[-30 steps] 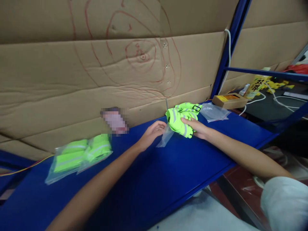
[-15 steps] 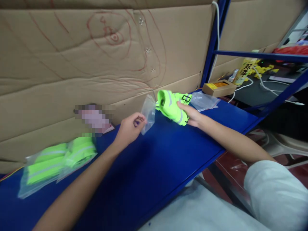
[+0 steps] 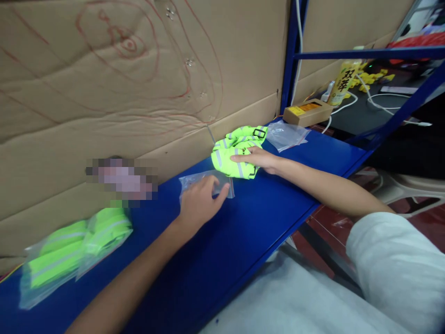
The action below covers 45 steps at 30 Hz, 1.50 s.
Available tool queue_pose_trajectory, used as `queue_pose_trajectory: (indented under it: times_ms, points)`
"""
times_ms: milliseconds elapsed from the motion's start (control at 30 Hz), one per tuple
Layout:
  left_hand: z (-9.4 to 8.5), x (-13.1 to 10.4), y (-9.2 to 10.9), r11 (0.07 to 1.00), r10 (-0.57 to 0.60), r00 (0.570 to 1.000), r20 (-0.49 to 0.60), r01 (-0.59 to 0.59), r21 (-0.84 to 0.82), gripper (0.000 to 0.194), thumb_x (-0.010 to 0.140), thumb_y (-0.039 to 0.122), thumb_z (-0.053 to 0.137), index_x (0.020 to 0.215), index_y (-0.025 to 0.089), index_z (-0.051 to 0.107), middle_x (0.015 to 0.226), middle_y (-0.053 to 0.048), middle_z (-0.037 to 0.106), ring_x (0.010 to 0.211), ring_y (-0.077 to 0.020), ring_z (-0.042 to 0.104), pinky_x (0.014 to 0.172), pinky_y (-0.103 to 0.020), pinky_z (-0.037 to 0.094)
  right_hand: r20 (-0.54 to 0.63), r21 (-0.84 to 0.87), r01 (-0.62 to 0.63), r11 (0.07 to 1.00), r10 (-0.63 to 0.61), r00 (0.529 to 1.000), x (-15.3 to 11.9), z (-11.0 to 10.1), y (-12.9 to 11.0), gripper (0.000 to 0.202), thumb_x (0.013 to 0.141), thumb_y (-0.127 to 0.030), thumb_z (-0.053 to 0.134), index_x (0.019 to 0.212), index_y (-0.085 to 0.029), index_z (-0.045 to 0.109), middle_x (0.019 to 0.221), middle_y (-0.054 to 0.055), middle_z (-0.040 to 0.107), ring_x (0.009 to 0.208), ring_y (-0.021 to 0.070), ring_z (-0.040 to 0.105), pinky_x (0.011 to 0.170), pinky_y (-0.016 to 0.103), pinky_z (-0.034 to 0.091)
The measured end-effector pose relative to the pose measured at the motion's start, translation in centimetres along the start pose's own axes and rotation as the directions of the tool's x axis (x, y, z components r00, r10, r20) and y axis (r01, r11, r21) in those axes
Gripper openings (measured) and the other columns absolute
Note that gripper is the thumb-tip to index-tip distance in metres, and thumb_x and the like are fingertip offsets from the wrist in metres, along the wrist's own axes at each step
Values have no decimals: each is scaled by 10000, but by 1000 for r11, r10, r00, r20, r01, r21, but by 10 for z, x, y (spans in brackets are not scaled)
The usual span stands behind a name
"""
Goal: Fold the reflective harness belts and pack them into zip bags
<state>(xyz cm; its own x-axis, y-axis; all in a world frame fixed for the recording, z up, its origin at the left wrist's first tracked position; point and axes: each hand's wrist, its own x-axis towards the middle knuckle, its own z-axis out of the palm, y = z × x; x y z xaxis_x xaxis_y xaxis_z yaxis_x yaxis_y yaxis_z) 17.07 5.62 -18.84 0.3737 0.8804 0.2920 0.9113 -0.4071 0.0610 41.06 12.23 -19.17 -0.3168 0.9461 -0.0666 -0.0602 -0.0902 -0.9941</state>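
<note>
My right hand (image 3: 257,160) grips a rolled neon yellow-green reflective strap (image 3: 225,157) with silver stripes and a black buckle, thumb lying across its near side. The roll is low at the back of the blue table, against or just in front of the cardboard wall. Left of it, a clear plastic zip bag (image 3: 227,188) lies flat on the table. Over that bag is my left hand (image 3: 201,199), fingers apart and curved, thumb stretched out. It covers much of the bag; whether the fingertips touch the plastic I cannot tell.
Bagged neon reflective straps (image 3: 59,255) lie at the left of the blue table (image 3: 222,260). More clear bags (image 3: 287,134) lie at the far right, near a small cardboard box (image 3: 308,112) and a yellow bottle (image 3: 344,83). A blurred-out item (image 3: 121,178) leans by the cardboard wall (image 3: 52,139).
My left hand has let go of the clear bag, which was upright and now lies on the table. My right hand has lowered and turned the strap roll. The camera view has shifted.
</note>
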Motion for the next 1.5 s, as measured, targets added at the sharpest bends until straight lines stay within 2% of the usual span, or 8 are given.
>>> queue_pose_trajectory:
  times_ms: [200, 400, 667, 867, 1000, 1100, 1300, 1500]
  points:
    - [23, 9, 1, 959, -53, 941, 333, 142, -247, 425, 936, 582, 463, 762, 233, 632, 730, -36, 685, 710, -238, 625, 662, -314, 361, 153, 21, 37, 999, -39, 987, -8, 5, -5, 486, 683, -496, 947, 1033, -194, 797, 1162, 62, 790, 1066, 193, 750, 946, 264, 620]
    - [36, 21, -45, 602, -48, 859, 510, 432, -671, 483, 693, 665, 780, 819, 201, 737, 802, -35, 713, 784, -219, 615, 688, -284, 456, 298, 1, 70, 998, -67, 952, -10, 2, -6, 547, 631, -528, 965, 1031, -189, 809, 1140, 54, 788, 1065, 204, 741, 965, 265, 597]
    - [11, 24, -27, 98, -131, 854, 504, 517, -851, 346, 643, 489, 872, 726, 233, 655, 743, -17, 701, 673, -196, 593, 592, -282, 505, 382, -244, 241, 940, -135, 914, -12, -3, -11, 468, 665, -445, 958, 1051, -216, 827, 1130, -3, 785, 1099, 177, 714, 929, 193, 538]
    - [3, 22, -30, 470, -234, 962, 138, 236, -850, 463, 583, 510, 927, 898, 234, 729, 868, 6, 773, 801, -207, 676, 720, -302, 567, 301, -170, 216, 961, -158, 940, -17, -1, -14, 421, 728, -488, 911, 1022, -203, 814, 1103, 18, 794, 1005, 166, 736, 879, 214, 581]
    - [4, 15, -27, 496, -120, 964, 236, 264, -827, 396, 688, 516, 886, 861, 185, 752, 870, -55, 782, 789, -194, 702, 754, -305, 566, 229, -40, 158, 987, -145, 963, -17, 2, -10, 516, 760, -558, 867, 1108, -186, 787, 1171, 76, 784, 999, 187, 752, 901, 274, 613]
    - [5, 16, -29, 417, -65, 929, 364, 357, -836, 464, 702, 536, 874, 966, 168, 773, 907, -77, 787, 760, -195, 705, 691, -298, 560, 322, -192, 362, 912, -290, 901, -17, 4, -9, 518, 769, -544, 856, 1133, -183, 779, 1180, 66, 779, 1072, 212, 738, 985, 327, 587]
    - [-10, 20, -38, 408, -16, 937, 349, 325, -853, 430, 670, 507, 910, 897, 174, 762, 894, -61, 775, 805, -203, 699, 750, -303, 560, 486, -275, 740, 613, -576, 657, -25, 14, -11, 400, 805, -391, 856, 1153, -206, 787, 1379, 77, 699, 1290, 233, 660, 1143, 348, 473]
    - [-20, 20, -29, 533, -33, 956, 291, 264, -804, 341, 742, 487, 821, 770, 162, 721, 694, -16, 668, 616, -113, 559, 585, -218, 426, 651, -524, 748, 407, -375, 660, -27, 19, -1, 395, 837, -410, 835, 1182, -228, 774, 1451, 80, 631, 1247, 222, 670, 1023, 285, 507]
